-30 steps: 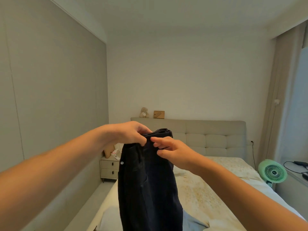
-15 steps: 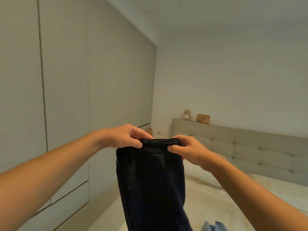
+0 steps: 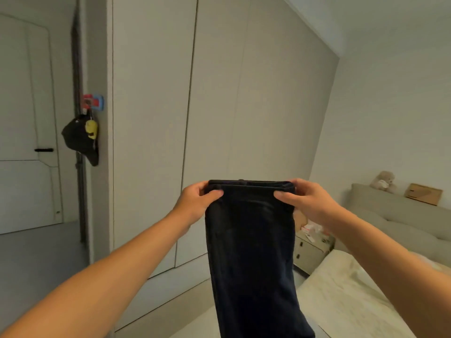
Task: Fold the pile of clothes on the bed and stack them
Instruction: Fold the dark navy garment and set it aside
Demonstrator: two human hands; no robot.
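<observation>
A pair of dark navy trousers (image 3: 251, 252) hangs in the air in front of me, folded lengthwise, its legs running down out of the frame. My left hand (image 3: 197, 201) pinches the left end of the waistband and my right hand (image 3: 302, 198) pinches the right end, so the waistband is stretched flat between them. The bed (image 3: 341, 291) with its pale cover lies at the lower right. The pile of clothes is out of view.
A tall wall of wardrobe doors (image 3: 219, 118) stands ahead. A door (image 3: 24, 118) is at the far left, with a black cap (image 3: 80, 140) hanging beside it. A bedside cabinet (image 3: 310, 252) and padded headboard (image 3: 402, 211) are to the right.
My view has swung left, from the headboard to the wardrobe and door. My hands have moved apart along the waistband, pulling it out flat and wide.
</observation>
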